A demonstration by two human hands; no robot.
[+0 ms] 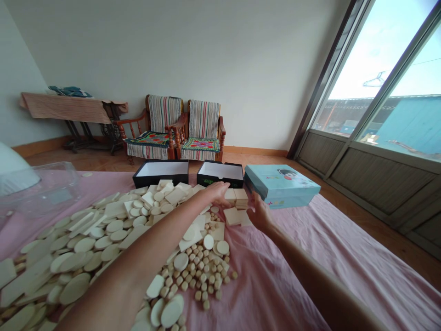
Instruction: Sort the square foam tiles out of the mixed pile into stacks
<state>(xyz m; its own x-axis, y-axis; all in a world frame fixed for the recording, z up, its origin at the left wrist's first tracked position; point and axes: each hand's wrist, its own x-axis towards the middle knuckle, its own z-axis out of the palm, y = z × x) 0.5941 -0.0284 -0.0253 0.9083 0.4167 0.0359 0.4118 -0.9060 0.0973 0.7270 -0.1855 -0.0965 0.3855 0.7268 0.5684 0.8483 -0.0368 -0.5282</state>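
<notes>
Two low stacks of square wooden tiles stand side by side on the pink cloth, with more square tiles lying flat in front of them. My left hand is cupped against the left side of the stacks. Against their right side my right hand is curled, its thumb towards me, so the stacks sit between both hands. Some of the fingertips are hidden. To the left spreads a big heap of wooden discs and flat pieces. Small wooden cubes lie loose nearer to me.
Behind the heap stand two black boxes with white insides, a left box and a right box. A light blue box is beside my right hand. A clear plastic container lies at the left. Two wooden armchairs stand beyond the cloth.
</notes>
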